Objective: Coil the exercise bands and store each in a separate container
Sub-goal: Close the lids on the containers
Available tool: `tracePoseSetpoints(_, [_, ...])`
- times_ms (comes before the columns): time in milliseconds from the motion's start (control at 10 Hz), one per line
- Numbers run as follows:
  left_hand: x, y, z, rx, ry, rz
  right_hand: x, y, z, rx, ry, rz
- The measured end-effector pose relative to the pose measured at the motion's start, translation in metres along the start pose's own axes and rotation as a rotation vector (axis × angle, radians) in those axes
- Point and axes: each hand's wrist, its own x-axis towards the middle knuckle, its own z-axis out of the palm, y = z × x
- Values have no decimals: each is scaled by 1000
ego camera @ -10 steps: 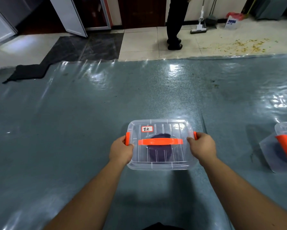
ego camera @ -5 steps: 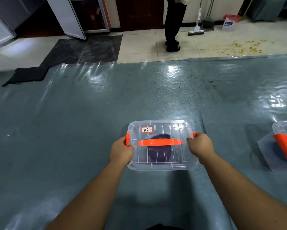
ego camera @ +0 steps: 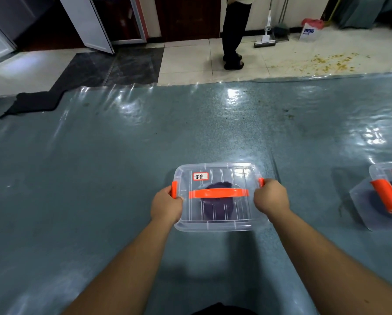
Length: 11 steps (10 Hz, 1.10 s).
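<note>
A clear plastic container (ego camera: 215,223) with an orange handle, orange side latches and a white label on its lid is in front of me over the grey-blue mat. A coiled purple exercise band (ego camera: 215,208) shows through the closed lid. My left hand (ego camera: 166,206) grips the container's left end at the latch. My right hand (ego camera: 271,196) grips its right end at the other latch. A shadow lies on the mat below the container, nearer to me.
A second clear container (ego camera: 360,198) with an orange handle and something dark inside sits at the right edge. The mat (ego camera: 99,167) is covered with shiny plastic film. A person (ego camera: 233,30) stands on the tiled floor beyond, near a mop (ego camera: 265,39).
The container and both hands have stayed almost in place; the view has tilted slightly, showing a little more of the floor beyond the mat.
</note>
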Motion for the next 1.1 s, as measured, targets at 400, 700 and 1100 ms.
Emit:
tracePoseSetpoints(400, [-5,0,-11,239,-84,136,-29,5,-3,-317,-6,-206])
tracePoseSetpoints(700, [-48,-6,-14,467,19,368,-74,18,3,-399,-4,-386])
tracePoseSetpoints(1100, [-141,-4,22,619,-54,536,-119,93,-12,-316,92,-564])
